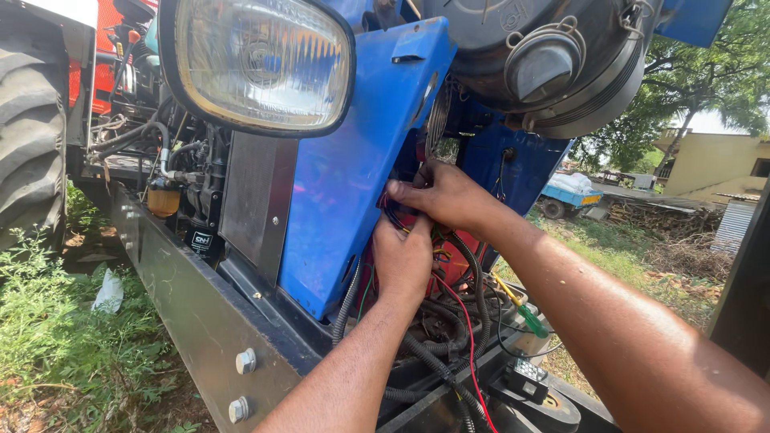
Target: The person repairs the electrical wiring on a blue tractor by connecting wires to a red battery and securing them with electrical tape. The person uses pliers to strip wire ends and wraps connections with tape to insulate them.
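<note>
Wires point(399, 218) (a tangled bundle) gripped by both hands point(425, 228) inside blue housing point(353, 168).

Two bare forearms enter from the lower right of the frame, with no sleeve, glove, watch or ring visible. The left hand point(403, 261) and right hand point(449, 195) are uncovered, fingernails cut short.

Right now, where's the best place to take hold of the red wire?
Probably the bare mid-stretch of the red wire, pinched from the right. It arcs clear of the black conduit there; higher up it disappears under the left hand and right hand by the blue panel.
</note>
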